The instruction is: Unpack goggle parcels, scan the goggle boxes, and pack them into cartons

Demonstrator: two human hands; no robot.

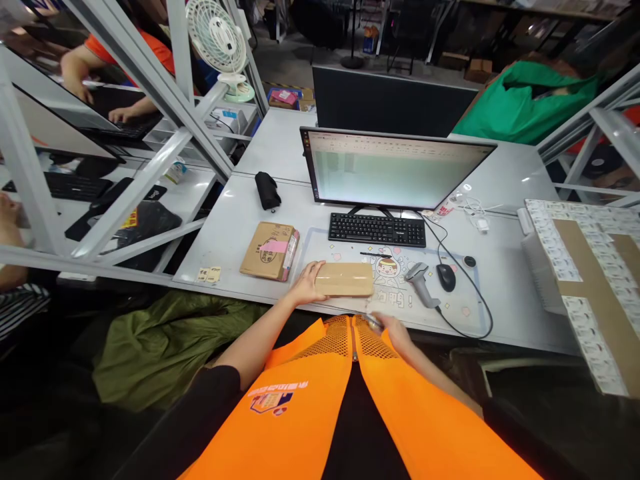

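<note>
A narrow brown cardboard box [345,279] lies flat near the desk's front edge, with shiny tape along its top. My left hand [307,285] grips its left end, thumb on the near side and fingers over the far side. Close to the desk edge, just below the box's right end, my right hand [389,328] is closed around a small greyish object [373,321]; blur hides what kind it is. To the left of the box rests a larger cardboard parcel [270,250] with dark stamps and a pink strip.
Behind the box stand a keyboard [377,229] and a lit monitor [395,175]. A barcode scanner [423,285], a mouse [446,277] and a pen [376,255] lie on the mat. A black pouch [268,191] sits left; a label-covered carton [590,293] is right. Another person's hands [125,113] are far left.
</note>
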